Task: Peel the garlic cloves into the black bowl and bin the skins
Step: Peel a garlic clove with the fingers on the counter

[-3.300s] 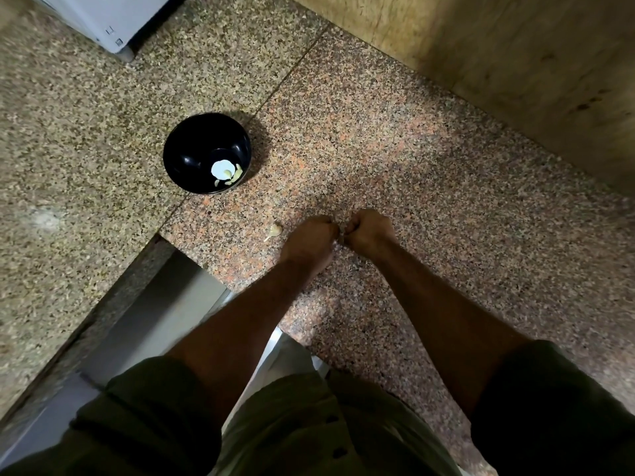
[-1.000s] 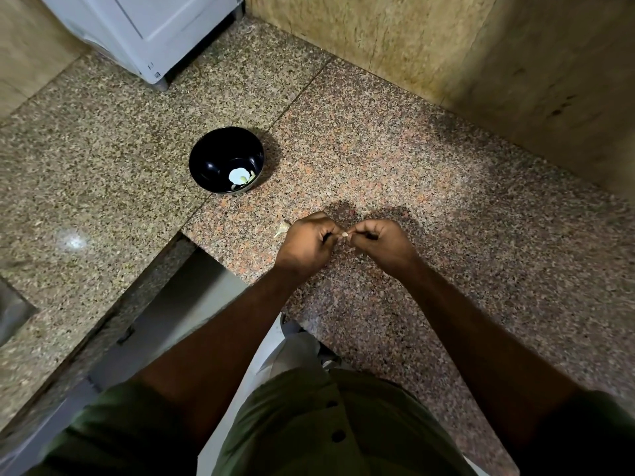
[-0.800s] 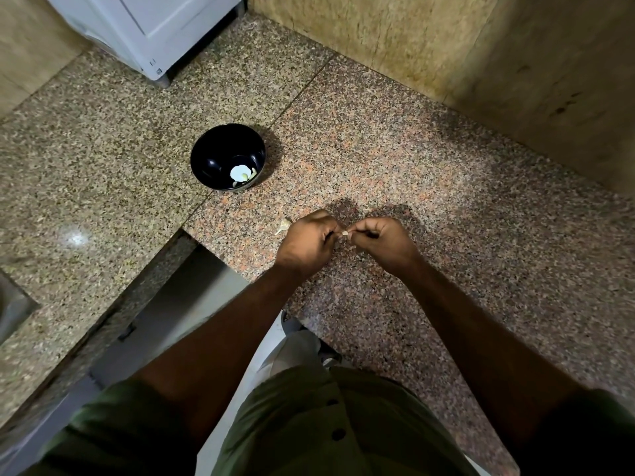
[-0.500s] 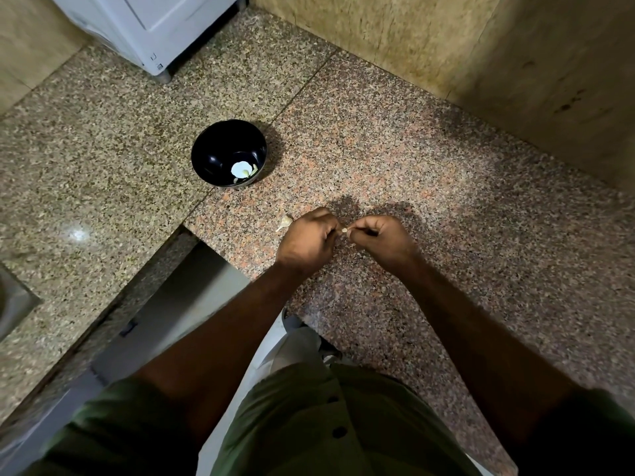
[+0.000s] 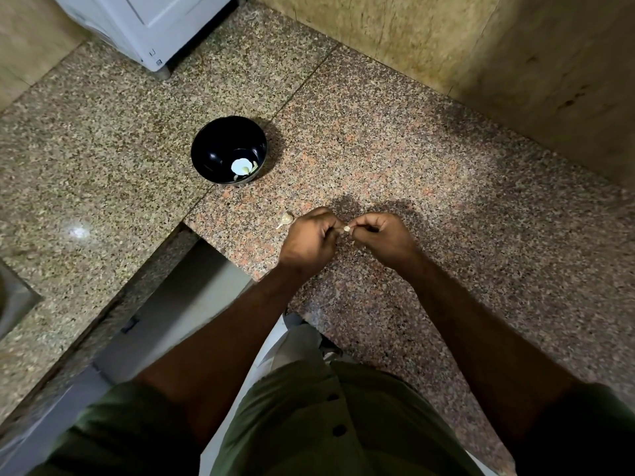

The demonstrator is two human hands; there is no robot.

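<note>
Peeling is under way: left hand (image 5: 309, 243) and right hand (image 5: 385, 238) pinch 1 garlic clove (image 5: 347, 229) between them above the near counter, so next comes stripping skin, then reaching far-left to the black bowl (image 5: 209, 149).

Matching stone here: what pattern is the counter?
Speckled granite, pinkish-brown with dark flecks; head view.

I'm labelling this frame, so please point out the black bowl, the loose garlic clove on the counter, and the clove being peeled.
black bowl (image 5: 209, 153): head view, bare inner wall.
loose garlic clove (image 5: 286, 219): head view, its plump body.
clove being peeled (image 5: 346, 229): head view, pale bit showing between the hands.
</note>
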